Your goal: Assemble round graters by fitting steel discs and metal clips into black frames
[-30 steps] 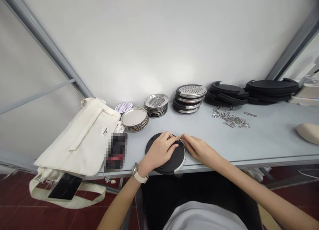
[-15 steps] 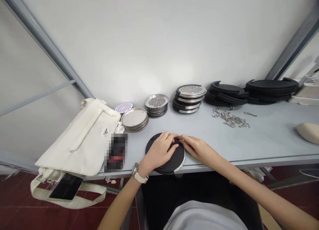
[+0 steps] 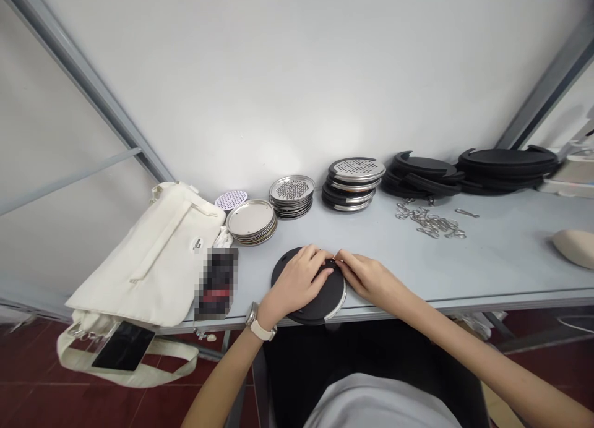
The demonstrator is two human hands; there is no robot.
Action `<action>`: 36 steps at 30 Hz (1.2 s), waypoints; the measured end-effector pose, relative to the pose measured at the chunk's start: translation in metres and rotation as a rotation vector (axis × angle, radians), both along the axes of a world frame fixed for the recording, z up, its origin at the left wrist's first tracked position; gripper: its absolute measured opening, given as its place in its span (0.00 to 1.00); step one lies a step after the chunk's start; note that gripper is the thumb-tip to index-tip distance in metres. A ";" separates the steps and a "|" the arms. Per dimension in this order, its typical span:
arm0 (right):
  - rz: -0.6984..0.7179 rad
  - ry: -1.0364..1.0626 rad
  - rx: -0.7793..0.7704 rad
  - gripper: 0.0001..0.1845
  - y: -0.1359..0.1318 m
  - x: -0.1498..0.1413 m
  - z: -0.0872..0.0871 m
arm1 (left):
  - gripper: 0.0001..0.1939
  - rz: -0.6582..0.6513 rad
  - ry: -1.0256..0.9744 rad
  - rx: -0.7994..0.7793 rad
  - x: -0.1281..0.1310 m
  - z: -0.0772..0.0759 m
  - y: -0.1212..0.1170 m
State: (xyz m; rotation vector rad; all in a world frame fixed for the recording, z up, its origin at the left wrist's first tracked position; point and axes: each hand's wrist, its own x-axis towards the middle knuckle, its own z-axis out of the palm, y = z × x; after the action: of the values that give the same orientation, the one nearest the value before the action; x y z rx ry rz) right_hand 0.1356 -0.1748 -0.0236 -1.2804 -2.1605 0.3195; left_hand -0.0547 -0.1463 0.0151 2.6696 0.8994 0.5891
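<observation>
A round black plastic disc (image 3: 328, 299) with a silver metal rim along its right side lies at the table's front edge. My left hand (image 3: 301, 278) is over it, holding it down, its fingertips curled near the far right edge. My right hand (image 3: 364, 273) pinches at that same edge, fingertips close to those of the left. A small shiny metal clip (image 3: 333, 260) shows between the fingertips, mostly hidden by them. Behind, to the right, lies a loose pile of metal clips (image 3: 429, 222), with one clip (image 3: 466, 213) apart from it.
Along the wall stand stacks of plain metal discs (image 3: 251, 219), perforated grater discs (image 3: 292, 190), graters in black holders (image 3: 356, 171) and black holders (image 3: 508, 162). A cream bag (image 3: 148, 261) and a blurred dark packet (image 3: 216, 286) are at left. A beige rounded object (image 3: 575, 245) sits at right.
My right fingertips have shifted slightly at the disc's edge, and the small metal ring shape seen there before is now more covered. My left hand and the disc stay in place.
</observation>
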 end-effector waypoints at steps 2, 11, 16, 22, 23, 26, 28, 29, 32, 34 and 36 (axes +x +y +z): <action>-0.037 -0.024 0.015 0.08 0.001 0.001 -0.001 | 0.10 -0.002 -0.002 0.001 0.000 0.000 0.000; -0.036 0.009 0.002 0.08 0.002 0.002 -0.001 | 0.13 -0.006 0.009 0.016 0.000 0.000 0.000; -0.044 -0.019 -0.020 0.08 0.002 0.002 -0.001 | 0.14 -0.008 0.009 0.001 0.000 0.000 0.000; -0.047 -0.038 -0.028 0.08 0.002 0.002 -0.001 | 0.14 -0.018 -0.008 -0.006 -0.001 -0.001 0.000; -0.048 -0.040 -0.026 0.08 0.002 0.002 -0.001 | 0.14 -0.017 -0.008 -0.003 -0.002 -0.001 0.000; -0.052 -0.058 -0.021 0.09 0.002 0.003 -0.001 | 0.14 -0.014 0.001 0.002 -0.002 -0.001 0.001; -0.057 -0.075 -0.017 0.09 0.003 0.003 -0.002 | 0.14 -0.015 0.006 0.004 -0.002 -0.002 0.001; -0.060 -0.081 -0.015 0.09 0.003 0.003 -0.002 | 0.14 -0.016 0.006 0.005 -0.002 -0.002 0.001; -0.074 -0.090 -0.007 0.10 0.004 0.002 -0.003 | 0.13 -0.016 -0.002 0.004 -0.002 -0.003 0.001; -0.078 -0.095 -0.005 0.10 0.004 0.002 -0.004 | 0.13 -0.019 -0.009 0.000 -0.002 -0.003 0.002; -0.083 -0.099 -0.004 0.10 0.004 0.001 -0.004 | 0.13 -0.023 -0.011 -0.001 -0.002 -0.003 0.002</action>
State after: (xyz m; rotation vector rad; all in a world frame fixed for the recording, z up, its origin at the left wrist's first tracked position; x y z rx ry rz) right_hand 0.1366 -0.1706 -0.0274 -1.4107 -2.1823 0.2302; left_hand -0.0569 -0.1443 0.0119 2.6692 0.8644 0.5977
